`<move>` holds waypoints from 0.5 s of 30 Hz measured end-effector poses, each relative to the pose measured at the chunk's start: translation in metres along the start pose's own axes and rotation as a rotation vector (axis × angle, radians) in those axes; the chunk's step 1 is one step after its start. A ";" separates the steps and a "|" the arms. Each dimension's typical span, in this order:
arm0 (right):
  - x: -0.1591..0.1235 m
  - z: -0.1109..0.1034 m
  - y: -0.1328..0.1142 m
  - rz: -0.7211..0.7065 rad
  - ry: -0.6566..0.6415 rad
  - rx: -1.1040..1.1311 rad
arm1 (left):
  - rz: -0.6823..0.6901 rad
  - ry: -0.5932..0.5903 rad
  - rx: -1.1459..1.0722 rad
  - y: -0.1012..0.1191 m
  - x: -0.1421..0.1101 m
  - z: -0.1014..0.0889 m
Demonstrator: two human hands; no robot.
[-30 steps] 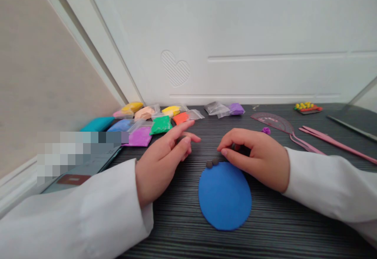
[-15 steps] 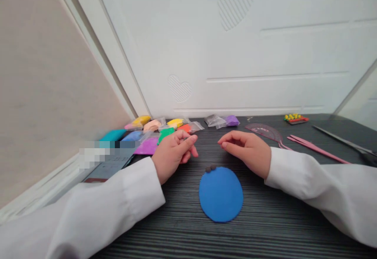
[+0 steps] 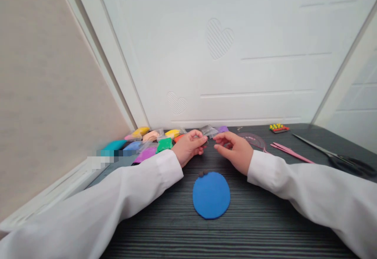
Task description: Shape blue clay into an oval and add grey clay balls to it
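My left hand (image 3: 191,147) is closed in a pinch, and a small dark piece of clay (image 3: 207,143) shows at its fingertips. Just to the right, my right hand (image 3: 234,151) has its thumb and fingers curved but apart, with nothing visible between them. The two hands face each other with a narrow gap, above the dark table. Below them lies a flat blue clay disc (image 3: 211,196). Small dark clay balls (image 3: 203,173) sit at the disc's upper left edge.
Bagged clay in several colours, including a green pack (image 3: 164,145) and a purple pack (image 3: 145,155), lies behind and left. To the right are a clear pink protractor-like tool (image 3: 253,139), pink tweezers (image 3: 291,153), black-handled scissors (image 3: 338,157) and a small yellow-and-red item (image 3: 278,128).
The hands have come closer together, and the left fingers have closed more, with a dark bit now showing at their tips. The camera view has shifted, so the disc appears farther left.
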State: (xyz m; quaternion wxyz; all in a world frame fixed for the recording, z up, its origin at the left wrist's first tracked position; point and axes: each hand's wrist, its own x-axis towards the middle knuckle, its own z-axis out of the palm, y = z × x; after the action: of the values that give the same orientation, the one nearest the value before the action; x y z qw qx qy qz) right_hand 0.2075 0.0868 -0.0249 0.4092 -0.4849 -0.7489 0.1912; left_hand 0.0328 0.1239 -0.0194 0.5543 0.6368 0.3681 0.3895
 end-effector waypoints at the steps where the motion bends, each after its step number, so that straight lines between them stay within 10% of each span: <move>1: 0.001 0.000 0.000 -0.029 0.012 -0.036 | -0.006 -0.017 -0.005 0.000 0.001 0.000; 15: 0.000 -0.005 -0.001 -0.169 -0.032 -0.258 | -0.043 -0.147 0.066 -0.005 0.003 -0.007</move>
State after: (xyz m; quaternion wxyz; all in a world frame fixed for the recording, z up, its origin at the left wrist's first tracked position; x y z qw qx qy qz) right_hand 0.2107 0.0852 -0.0211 0.3463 -0.4656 -0.8118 0.0659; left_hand 0.0275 0.1297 -0.0240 0.5667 0.6735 0.3525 0.3176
